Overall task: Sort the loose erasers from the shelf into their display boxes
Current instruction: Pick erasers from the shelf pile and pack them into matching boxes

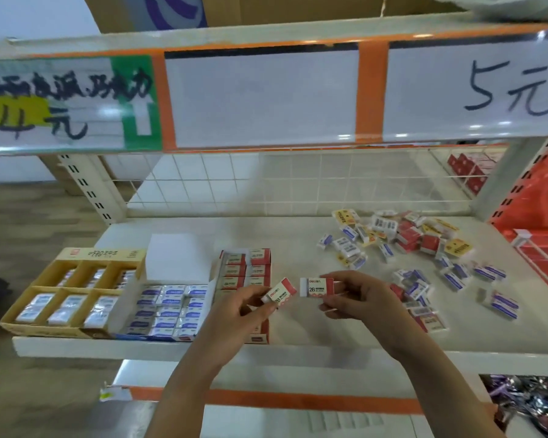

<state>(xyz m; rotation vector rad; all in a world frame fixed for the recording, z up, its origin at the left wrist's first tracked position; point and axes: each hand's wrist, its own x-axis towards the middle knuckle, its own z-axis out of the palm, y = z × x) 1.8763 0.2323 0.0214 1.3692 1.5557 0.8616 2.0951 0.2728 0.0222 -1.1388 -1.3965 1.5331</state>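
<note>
left eraser (282,293): a small red and white block. The left hand (250,306) is holding it up over the front of the shelf (298,245), tilted, just beside the red box (246,273).
right eraser (317,286): the same kind, marked 2B. The right hand (358,295) is holding it flat, near the other one but not touching it.
how they are feeling, I think: very light, a bit squashy inside, with a smooth paper sleeve that may be sliding a little. They are not looking easy to break.
where to be holding: by the short ends or the two long edges, with a gentle pinch.
left fingers (268,308): curling in and pinching the low end of the left eraser.
right fingers (345,286): curling round the far end of the right eraser and pinching it.
loose pile (418,248): many erasers are lying on the right of the shelf, still waiting to be sorted.
red box: part full, sitting next to the blue box (168,308) and the yellow box (67,295).
good home, I think: the red box, as the colours are matching.
</note>
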